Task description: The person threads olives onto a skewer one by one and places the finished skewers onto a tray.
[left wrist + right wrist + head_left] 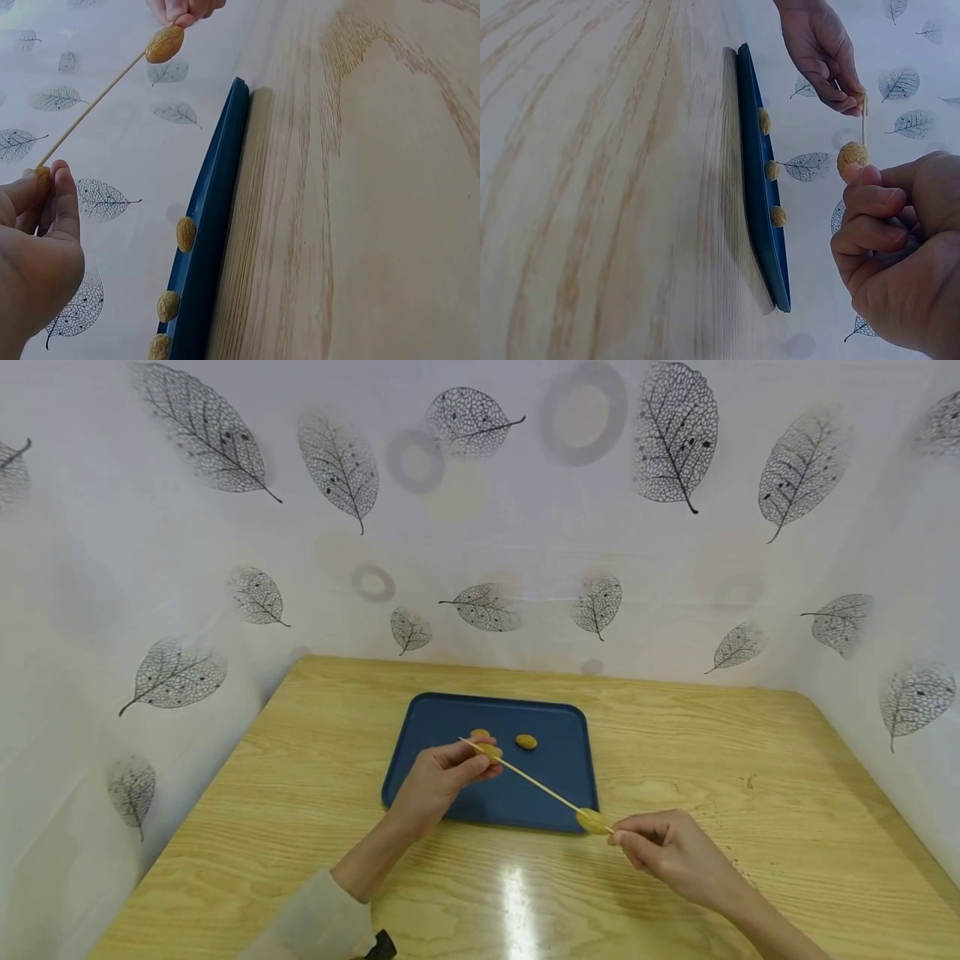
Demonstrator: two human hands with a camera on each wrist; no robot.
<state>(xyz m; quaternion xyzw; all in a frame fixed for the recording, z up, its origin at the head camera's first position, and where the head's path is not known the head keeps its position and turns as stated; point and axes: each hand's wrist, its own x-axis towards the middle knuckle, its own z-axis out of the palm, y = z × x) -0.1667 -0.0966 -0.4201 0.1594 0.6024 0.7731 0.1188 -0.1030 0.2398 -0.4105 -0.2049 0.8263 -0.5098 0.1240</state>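
A thin bamboo skewer (pixel 542 787) slants between the two hands. On its near end sits a yellow-brown, wrinkled oval fruit (pixel 592 821), its exact kind unclear. My right hand (pixel 678 856) pinches the skewer's end just beyond that fruit. With thumb and fingers my left hand (pixel 444 774) pinches a second wrinkled fruit (pixel 491 753) at the far end; whether the skewer runs through it or passes in front, I cannot tell. In the right wrist view the threaded fruit (pixel 853 160) stands right above the right fingertips.
A dark blue tray (pixel 465 710) lies on the wooden table (pixel 675 735), below the left hand. Loose wrinkled fruits (pixel 527 742) rest on it; the left wrist view shows three, including a middle one (pixel 168 306). Leaf-patterned sheeting (pixel 525 527) stands behind the table and at both sides.
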